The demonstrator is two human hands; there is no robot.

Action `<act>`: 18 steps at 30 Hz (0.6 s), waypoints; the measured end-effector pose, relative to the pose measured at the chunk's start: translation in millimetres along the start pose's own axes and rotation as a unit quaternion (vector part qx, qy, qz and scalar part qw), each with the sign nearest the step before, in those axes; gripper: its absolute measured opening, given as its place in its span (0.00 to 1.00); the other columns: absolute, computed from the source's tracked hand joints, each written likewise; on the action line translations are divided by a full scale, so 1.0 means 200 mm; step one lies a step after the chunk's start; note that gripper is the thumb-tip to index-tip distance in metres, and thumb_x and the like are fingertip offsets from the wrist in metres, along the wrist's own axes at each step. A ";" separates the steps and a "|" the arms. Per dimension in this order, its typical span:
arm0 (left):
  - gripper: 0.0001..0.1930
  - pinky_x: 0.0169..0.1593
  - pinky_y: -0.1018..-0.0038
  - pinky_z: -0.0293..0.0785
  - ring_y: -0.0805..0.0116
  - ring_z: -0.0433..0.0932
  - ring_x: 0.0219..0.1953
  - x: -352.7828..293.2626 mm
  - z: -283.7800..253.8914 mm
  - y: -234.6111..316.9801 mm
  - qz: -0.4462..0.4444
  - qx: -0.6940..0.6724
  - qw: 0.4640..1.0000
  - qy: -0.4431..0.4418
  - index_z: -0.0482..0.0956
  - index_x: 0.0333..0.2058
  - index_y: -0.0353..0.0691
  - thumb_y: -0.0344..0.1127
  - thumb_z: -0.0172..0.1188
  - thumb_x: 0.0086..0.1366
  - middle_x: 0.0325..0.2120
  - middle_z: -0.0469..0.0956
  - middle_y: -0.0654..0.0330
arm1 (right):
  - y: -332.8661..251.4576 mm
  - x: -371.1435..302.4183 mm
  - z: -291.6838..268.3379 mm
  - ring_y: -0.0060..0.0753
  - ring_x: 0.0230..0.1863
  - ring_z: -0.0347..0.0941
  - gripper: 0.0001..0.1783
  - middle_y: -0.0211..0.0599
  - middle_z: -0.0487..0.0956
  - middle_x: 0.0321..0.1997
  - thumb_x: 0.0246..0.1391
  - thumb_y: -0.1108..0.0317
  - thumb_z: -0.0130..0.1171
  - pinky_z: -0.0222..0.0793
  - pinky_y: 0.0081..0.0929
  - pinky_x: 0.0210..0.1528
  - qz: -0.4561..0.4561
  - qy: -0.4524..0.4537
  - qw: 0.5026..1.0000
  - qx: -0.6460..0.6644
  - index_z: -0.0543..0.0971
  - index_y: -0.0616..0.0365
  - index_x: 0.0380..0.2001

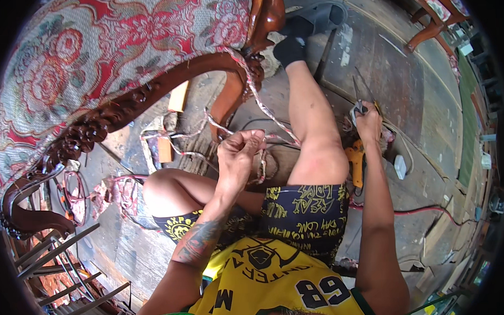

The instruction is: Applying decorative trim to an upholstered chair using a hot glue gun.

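My left hand [239,153] is in front of me, thumb and fingertips pinched on a thin fabric-covered piping cord [255,93] in red and white. One stretch of the cord runs up to the corner of the chair seat [131,42], which has floral upholstery and a carved brown wooden frame. More cord trails loosely left of the hand and over the floor. Out to the right, my right hand [368,123] is closed around the handles of a pair of scissors [357,98]. The blades point away from me, apart from the cord.
Under my right forearm lies a yellow-orange tool [355,164], with a red hose [415,212] on the floor nearby. A small white box [400,167] is farther right. Wood blocks [164,150] and fabric scraps [126,198] lie at left. Another carved chair leg [425,35] stands far right.
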State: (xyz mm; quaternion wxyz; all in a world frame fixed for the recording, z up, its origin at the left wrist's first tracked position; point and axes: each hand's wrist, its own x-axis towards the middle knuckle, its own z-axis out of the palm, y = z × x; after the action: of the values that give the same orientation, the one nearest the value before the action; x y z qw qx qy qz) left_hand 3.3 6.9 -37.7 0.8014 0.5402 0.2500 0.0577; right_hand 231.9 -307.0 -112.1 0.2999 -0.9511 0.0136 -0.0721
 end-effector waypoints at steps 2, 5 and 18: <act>0.11 0.40 0.80 0.75 0.78 0.79 0.32 -0.02 -0.03 0.09 0.082 0.188 0.975 0.088 0.85 0.42 0.32 0.37 0.66 0.74 0.33 0.85 0.63 | 0.00 0.02 0.04 0.65 0.48 0.83 0.19 0.61 0.85 0.43 0.58 0.68 0.65 0.78 0.52 0.52 -0.007 -0.032 0.990 -0.135 0.84 0.60 0.53; 0.11 0.32 0.77 0.73 0.79 0.76 0.27 -0.01 -0.06 0.20 0.309 0.238 0.907 0.158 0.85 0.38 0.31 0.35 0.68 0.73 0.29 0.84 0.59 | 0.02 0.05 0.11 0.65 0.48 0.83 0.18 0.60 0.86 0.42 0.59 0.67 0.64 0.78 0.54 0.52 -0.008 -0.057 0.983 -0.173 0.84 0.58 0.52; 0.09 0.45 0.73 0.83 0.69 0.85 0.37 0.10 -0.17 0.36 0.328 0.219 0.905 0.158 0.83 0.47 0.32 0.32 0.61 0.76 0.37 0.86 0.54 | -0.25 0.04 -0.44 0.19 0.33 0.80 0.13 0.34 0.89 0.34 0.66 0.65 0.64 0.76 0.23 0.41 -0.070 0.028 0.989 0.126 0.87 0.63 0.46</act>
State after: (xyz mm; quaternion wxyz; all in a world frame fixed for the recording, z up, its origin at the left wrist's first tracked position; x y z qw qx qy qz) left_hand 18.4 72.1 9.6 0.5492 0.7373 0.1881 0.3456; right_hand 226.0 -316.9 -12.3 0.4110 -0.9020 -0.0533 -0.1208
